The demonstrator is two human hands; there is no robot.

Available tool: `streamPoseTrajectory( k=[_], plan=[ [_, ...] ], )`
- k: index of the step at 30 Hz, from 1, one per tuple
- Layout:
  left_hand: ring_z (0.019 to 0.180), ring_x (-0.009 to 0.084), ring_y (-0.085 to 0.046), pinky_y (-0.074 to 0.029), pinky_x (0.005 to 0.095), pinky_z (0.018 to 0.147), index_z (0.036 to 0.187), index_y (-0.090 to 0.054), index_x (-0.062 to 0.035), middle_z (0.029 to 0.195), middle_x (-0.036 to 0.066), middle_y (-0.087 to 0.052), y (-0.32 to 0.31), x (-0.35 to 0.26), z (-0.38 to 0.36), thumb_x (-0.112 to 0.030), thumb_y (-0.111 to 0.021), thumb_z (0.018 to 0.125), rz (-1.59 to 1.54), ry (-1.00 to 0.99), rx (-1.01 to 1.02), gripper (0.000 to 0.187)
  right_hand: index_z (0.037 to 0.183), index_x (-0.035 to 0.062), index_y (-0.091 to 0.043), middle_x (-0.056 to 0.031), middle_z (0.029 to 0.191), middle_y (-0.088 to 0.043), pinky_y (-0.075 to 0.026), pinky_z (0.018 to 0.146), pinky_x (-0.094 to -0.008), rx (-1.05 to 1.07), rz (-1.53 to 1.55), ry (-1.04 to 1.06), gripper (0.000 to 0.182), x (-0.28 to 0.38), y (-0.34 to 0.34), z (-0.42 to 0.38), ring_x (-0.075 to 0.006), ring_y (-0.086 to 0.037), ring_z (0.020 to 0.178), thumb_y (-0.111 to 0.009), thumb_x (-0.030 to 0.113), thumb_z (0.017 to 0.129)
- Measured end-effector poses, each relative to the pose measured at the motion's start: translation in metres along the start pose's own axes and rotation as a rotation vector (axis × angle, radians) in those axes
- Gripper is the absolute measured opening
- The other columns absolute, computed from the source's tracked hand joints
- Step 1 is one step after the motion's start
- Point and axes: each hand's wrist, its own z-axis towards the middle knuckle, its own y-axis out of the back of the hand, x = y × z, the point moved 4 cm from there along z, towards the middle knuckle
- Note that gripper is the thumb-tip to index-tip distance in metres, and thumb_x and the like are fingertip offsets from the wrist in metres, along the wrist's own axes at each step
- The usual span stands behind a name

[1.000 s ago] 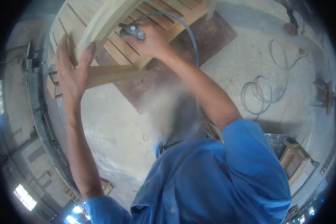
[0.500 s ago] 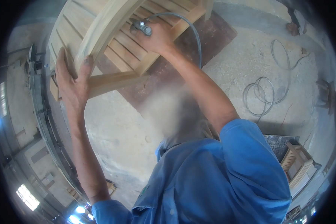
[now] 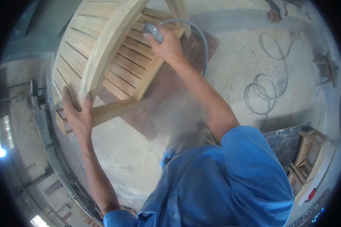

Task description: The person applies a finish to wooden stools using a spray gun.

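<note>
A slatted bench or chair of pale wood (image 3: 102, 56) stands tilted in front of me. My left hand (image 3: 79, 117) grips its near end, thumb and fingers around the lower part of the curved rail. In my closed right hand (image 3: 168, 45) is a small metal air blow gun (image 3: 153, 31), held over the slats inside the frame. A grey hose (image 3: 202, 34) arcs from it to the right and down behind my forearm. Pale dust (image 3: 178, 113) hangs blurred in the air between my arms. The gun's tip is hard to make out.
A dark reddish board (image 3: 147, 121) lies under the wooden piece on the concrete floor (image 3: 121, 162). A coiled hose (image 3: 261, 94) rests on the floor at right. Another slatted wooden piece (image 3: 310, 159) stands at lower right. A long metal structure (image 3: 51, 140) runs along the left.
The view has shifted, so the wooden piece and my left hand sit lower. My right hand has turned the air blow gun a little over the slats. The dust cloud has changed shape.
</note>
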Motion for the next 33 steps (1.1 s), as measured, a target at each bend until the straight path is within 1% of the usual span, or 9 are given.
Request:
streamPoseTrajectory(
  k=[7, 10, 13, 17, 19, 21, 23, 26, 33],
  plan=[
    [0.135, 0.0398, -0.039, -0.032, 0.0462, 0.111, 0.143, -0.036, 0.0077, 0.142, 0.030, -0.041, 0.000, 0.012, -0.003, -0.048, -0.069, 0.086, -0.026, -0.018, 0.008, 0.086, 0.117, 0.0030, -0.067, -0.0212, 0.099, -0.070, -0.052, 0.082, -0.0410, -0.098, -0.129, 0.005, 0.048, 0.005, 0.016, 0.000, -0.0377, -0.067, 0.092, -0.070, 0.038, 0.084],
    [0.124, 0.0412, -0.053, -0.042, 0.0451, 0.105, 0.145, -0.042, -0.0123, 0.137, 0.025, -0.052, -0.002, 0.023, -0.004, -0.064, -0.056, 0.085, 0.096, -0.075, -0.072, 0.080, 0.119, 0.0038, -0.065, -0.0211, 0.092, -0.070, -0.053, 0.078, -0.0443, -0.092, -0.163, 0.001, 0.051, 0.005, 0.013, -0.012, -0.0396, -0.068, 0.087, -0.069, 0.041, 0.085],
    [0.136, 0.0392, -0.038, -0.031, 0.0457, 0.112, 0.143, -0.037, 0.0068, 0.144, 0.029, -0.039, 0.002, 0.019, -0.005, -0.045, -0.071, 0.085, -0.046, -0.063, 0.017, 0.085, 0.122, 0.0041, -0.064, -0.0202, 0.090, -0.071, -0.053, 0.077, -0.0424, 0.061, -0.082, -0.045, 0.052, 0.011, 0.010, -0.041, -0.0358, -0.069, 0.085, -0.069, 0.040, 0.085],
    [0.139, 0.0361, -0.034, -0.029, 0.0440, 0.113, 0.144, -0.035, 0.0066, 0.148, 0.026, -0.036, -0.003, 0.053, -0.028, -0.042, -0.067, 0.089, -0.257, -0.088, -0.126, 0.080, 0.126, 0.0040, -0.062, -0.0189, 0.097, -0.071, -0.052, 0.080, -0.0354, 0.297, 0.114, -0.111, 0.049, 0.027, 0.020, -0.102, -0.0261, -0.069, 0.087, -0.071, 0.031, 0.086],
    [0.140, 0.0329, -0.032, -0.029, 0.0430, 0.114, 0.145, -0.034, 0.0065, 0.149, 0.025, -0.035, -0.025, 0.091, -0.058, -0.037, -0.061, 0.094, -0.526, -0.010, -0.255, 0.072, 0.127, 0.0031, -0.061, -0.0171, 0.101, -0.071, -0.051, 0.082, -0.0333, 0.252, 0.127, -0.110, 0.047, 0.031, 0.031, -0.128, -0.0214, -0.068, 0.090, -0.070, 0.026, 0.087],
    [0.133, 0.0271, -0.040, -0.033, 0.0397, 0.109, 0.142, -0.036, 0.0075, 0.141, 0.022, -0.043, -0.060, 0.124, -0.084, -0.034, -0.050, 0.101, -0.784, 0.245, -0.191, 0.060, 0.129, 0.0022, -0.060, -0.0157, 0.105, -0.071, -0.051, 0.084, -0.0318, 0.194, 0.114, -0.156, 0.047, 0.032, 0.045, -0.151, -0.0183, -0.067, 0.093, -0.070, 0.023, 0.088],
    [0.114, 0.0225, -0.049, -0.040, 0.0361, 0.098, 0.131, -0.043, 0.0085, 0.123, 0.017, -0.051, -0.099, 0.160, -0.096, -0.036, -0.043, 0.105, -0.838, 0.285, -0.147, 0.052, 0.130, 0.0014, -0.059, -0.0146, 0.108, -0.070, -0.050, 0.087, -0.0309, 0.129, 0.077, -0.248, 0.047, 0.026, 0.055, -0.177, -0.0169, -0.066, 0.096, -0.070, 0.022, 0.089],
    [0.096, 0.0201, -0.051, -0.043, 0.0344, 0.088, 0.118, -0.048, 0.0081, 0.106, 0.012, -0.054, -0.114, 0.185, -0.093, -0.045, -0.043, 0.103, -0.814, 0.235, -0.061, 0.055, 0.131, 0.0003, -0.057, -0.0143, 0.110, -0.069, -0.049, 0.088, -0.0299, -0.091, -0.096, -0.213, 0.048, 0.034, 0.067, -0.213, -0.0155, -0.065, 0.098, -0.069, 0.021, 0.090],
    [0.091, 0.0207, -0.053, -0.045, 0.0346, 0.082, 0.111, -0.051, 0.0090, 0.100, 0.013, -0.056, -0.114, 0.193, -0.087, -0.050, -0.050, 0.099, -0.881, 0.080, -0.026, 0.060, 0.132, -0.0024, -0.055, -0.0164, 0.098, -0.070, -0.052, 0.077, -0.0281, -0.425, -0.420, 0.064, 0.053, 0.143, 0.068, -0.227, -0.0162, -0.068, 0.087, -0.073, 0.019, 0.087]
  ],
)
